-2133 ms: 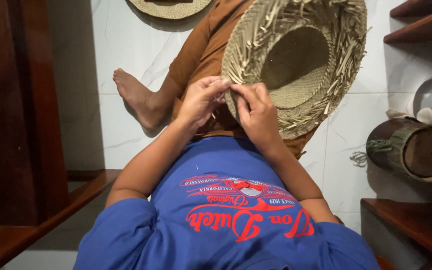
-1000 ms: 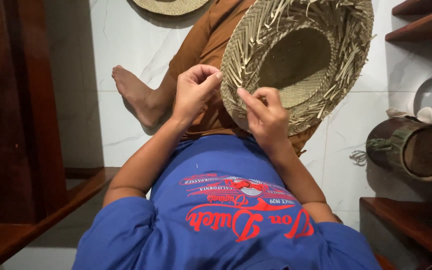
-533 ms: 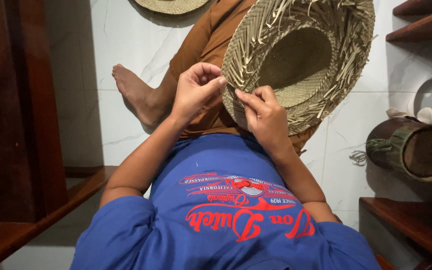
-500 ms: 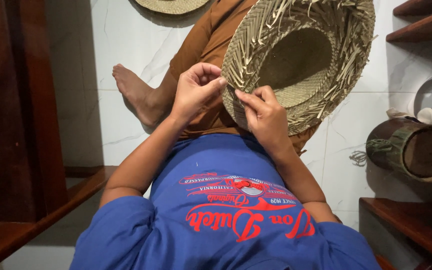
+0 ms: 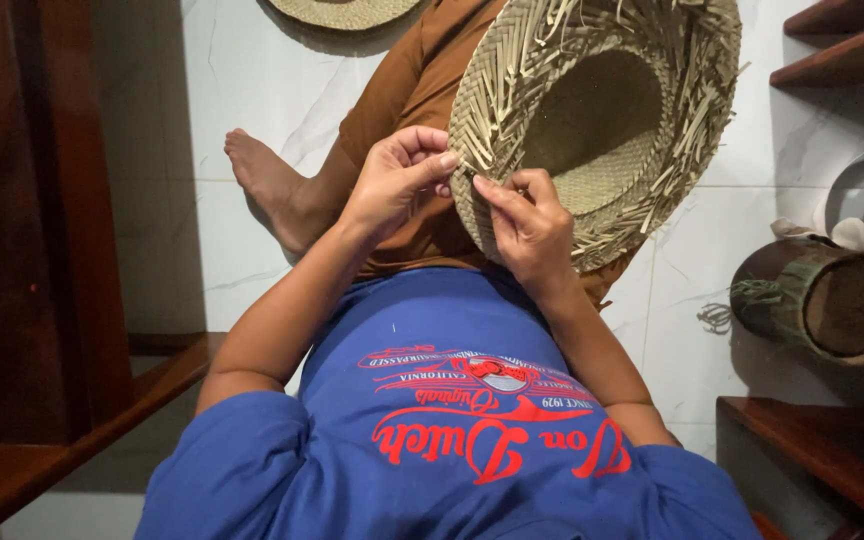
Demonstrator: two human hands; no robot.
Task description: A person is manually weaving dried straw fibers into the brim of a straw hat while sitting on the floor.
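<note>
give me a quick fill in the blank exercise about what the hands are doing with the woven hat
1. Both hands pinch the brim of a woven ____ hat.
2. The left hand and the right hand meet at the hat's ____ edge.
3. The person wears a ____ shirt with red print.
4. One bare ____ rests on the white tiled floor.

Missing words: straw; lower left; blue; foot

Left hand and right hand, fingers pinched.
</note>
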